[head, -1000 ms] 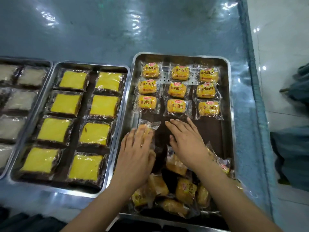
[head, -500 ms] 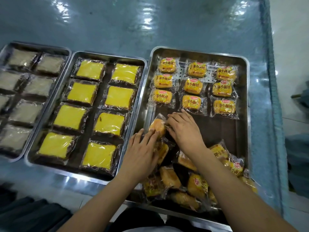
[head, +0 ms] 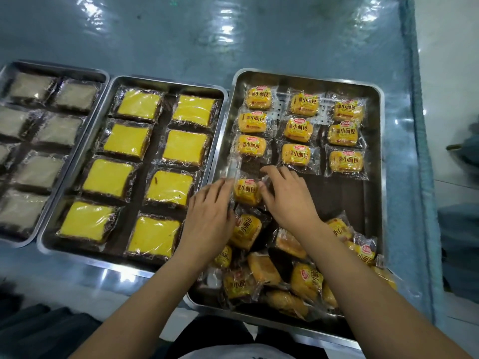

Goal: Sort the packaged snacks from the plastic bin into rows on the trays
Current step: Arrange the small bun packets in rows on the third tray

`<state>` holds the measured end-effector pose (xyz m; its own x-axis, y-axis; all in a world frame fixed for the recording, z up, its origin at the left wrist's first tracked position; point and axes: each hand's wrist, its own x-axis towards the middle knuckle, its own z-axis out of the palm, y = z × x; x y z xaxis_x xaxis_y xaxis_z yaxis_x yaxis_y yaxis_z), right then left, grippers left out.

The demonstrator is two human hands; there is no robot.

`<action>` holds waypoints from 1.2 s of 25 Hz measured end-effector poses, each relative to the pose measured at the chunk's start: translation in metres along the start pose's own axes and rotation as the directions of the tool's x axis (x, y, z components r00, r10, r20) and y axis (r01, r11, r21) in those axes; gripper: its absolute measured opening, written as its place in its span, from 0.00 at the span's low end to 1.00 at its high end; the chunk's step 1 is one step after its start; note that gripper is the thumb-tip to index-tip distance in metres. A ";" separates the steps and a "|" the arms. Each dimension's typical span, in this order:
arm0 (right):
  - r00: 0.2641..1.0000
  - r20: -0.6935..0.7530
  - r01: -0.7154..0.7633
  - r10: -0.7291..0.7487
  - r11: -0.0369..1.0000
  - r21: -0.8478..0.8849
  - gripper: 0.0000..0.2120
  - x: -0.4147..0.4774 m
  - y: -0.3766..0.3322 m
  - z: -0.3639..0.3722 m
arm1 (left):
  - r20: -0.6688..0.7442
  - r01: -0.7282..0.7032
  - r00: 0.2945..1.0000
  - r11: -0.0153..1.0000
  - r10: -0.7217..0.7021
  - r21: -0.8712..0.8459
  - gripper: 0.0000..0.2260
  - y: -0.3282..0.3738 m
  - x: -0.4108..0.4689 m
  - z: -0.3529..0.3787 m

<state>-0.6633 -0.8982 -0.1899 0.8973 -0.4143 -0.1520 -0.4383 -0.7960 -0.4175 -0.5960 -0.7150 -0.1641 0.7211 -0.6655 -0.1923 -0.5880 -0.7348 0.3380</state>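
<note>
Yellow bread packet (head: pixel 247 191) lies between both hands in the right tray (head: pixel 337 198), starting a fourth row at its left. Left hand (head: pixel 210 216): fingers (head: pixel 220 185) straight, pressing the packet's left edge. Right hand (head: pixel 290 200): thumb against its right edge; pinching or only touching, we cannot tell. Beyond, we count nine sorted packets (head: pixel 296 129), three rows of three. Nearer us, a loose heap (head: pixel 285 275), overlapping, uncounted. Middle tray (head: pixel 166 82): eight yellow cakes (head: pixel 127 139). Left tray (head: pixel 51 69): seven pale cakes (head: pixel 59 130) visible, cut by the frame. Three trays touch side by side on the blue table (head: pixel 233 35).
</note>
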 end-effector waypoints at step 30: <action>0.990 -0.058 -0.133 0.128 0.986 -0.101 0.16 -0.108 0.028 -0.028 | 0.273 -0.338 0.910 0.939 0.311 0.058 0.22 0.024 -0.031 0.007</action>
<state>-0.7737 -0.8879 -0.1596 0.8293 -0.5378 -0.1520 -0.5571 -0.7739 -0.3012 -0.6352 -0.7133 -0.1568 0.3737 -0.8700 -0.3215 -0.8175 -0.4727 0.3289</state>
